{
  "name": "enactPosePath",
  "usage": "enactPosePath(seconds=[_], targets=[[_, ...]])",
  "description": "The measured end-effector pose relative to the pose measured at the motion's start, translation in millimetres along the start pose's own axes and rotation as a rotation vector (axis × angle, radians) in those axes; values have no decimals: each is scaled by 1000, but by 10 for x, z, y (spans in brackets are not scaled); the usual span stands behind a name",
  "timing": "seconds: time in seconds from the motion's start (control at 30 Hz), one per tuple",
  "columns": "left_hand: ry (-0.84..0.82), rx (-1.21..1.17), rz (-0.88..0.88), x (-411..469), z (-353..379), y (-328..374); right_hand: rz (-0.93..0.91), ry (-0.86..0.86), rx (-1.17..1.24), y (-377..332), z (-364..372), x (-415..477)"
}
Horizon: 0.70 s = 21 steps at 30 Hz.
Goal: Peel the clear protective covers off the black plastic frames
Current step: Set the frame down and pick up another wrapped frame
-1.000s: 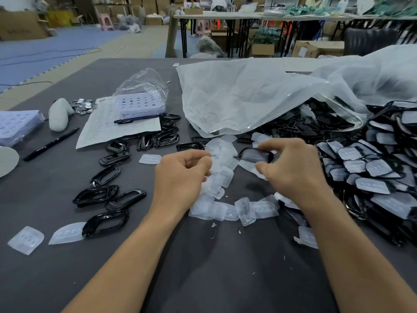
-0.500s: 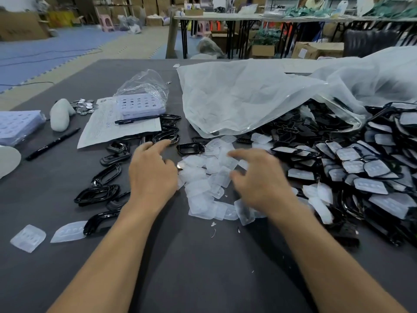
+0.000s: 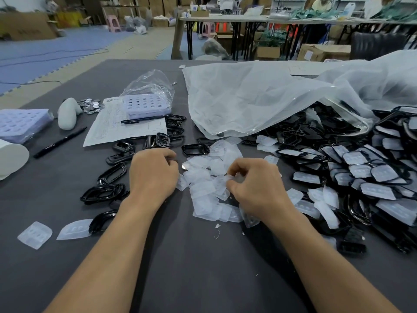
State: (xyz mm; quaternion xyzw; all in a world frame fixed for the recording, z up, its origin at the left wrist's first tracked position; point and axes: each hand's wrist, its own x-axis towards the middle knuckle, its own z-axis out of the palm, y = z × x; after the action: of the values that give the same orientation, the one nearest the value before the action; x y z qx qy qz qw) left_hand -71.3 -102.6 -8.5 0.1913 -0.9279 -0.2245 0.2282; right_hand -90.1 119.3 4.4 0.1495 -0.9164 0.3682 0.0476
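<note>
a peeling job is pictured well under way but far from finished on a dark grey table [image 3: 203, 267]. a scatter of bare black frames [image 3: 102, 193] is laid out to the left, and a heap of discarded covers [image 3: 204, 199] is piled between the two hands. a far larger heap of covered frames [image 3: 361, 172] is spilled from a big plastic bag [image 3: 259, 98] on the right, so most of the work is judged to be left.

the right hand [image 3: 257, 186] is curled over the discard heap, and a clear cover [image 3: 222, 181] is pinched between its thumb and forefinger. the left hand [image 3: 153, 175] is closed beside the same heap with its fingers tucked under; whether anything is held in it cannot be told. no frame is plainly seen in either hand.

printed lines are carried on a paper sheet [image 3: 108, 127] under a pen [image 3: 144, 119], but none can be read. lettering on the cardboard boxes [image 3: 325, 51] behind is likewise too blurred, and no brand is made out.
</note>
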Motion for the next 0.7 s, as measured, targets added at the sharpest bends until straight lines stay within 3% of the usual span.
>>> enactPosePath(seconds=[0.1,0.23,0.37,0.57,0.7], targets=[[24,14,-24,57,-1,1,52,-23,114,3,13,10],[-175,202,22,186,61,-9,142,-65,270,-29,-9,12],[-34,136,-28,199,53,9,182,-91,294,5,-57,62],[142,41,-100,92,-13,28,140,183,80,99,-81,113],[168,-295,-132,-24,-66,159,68,359,110,146,-220,191]])
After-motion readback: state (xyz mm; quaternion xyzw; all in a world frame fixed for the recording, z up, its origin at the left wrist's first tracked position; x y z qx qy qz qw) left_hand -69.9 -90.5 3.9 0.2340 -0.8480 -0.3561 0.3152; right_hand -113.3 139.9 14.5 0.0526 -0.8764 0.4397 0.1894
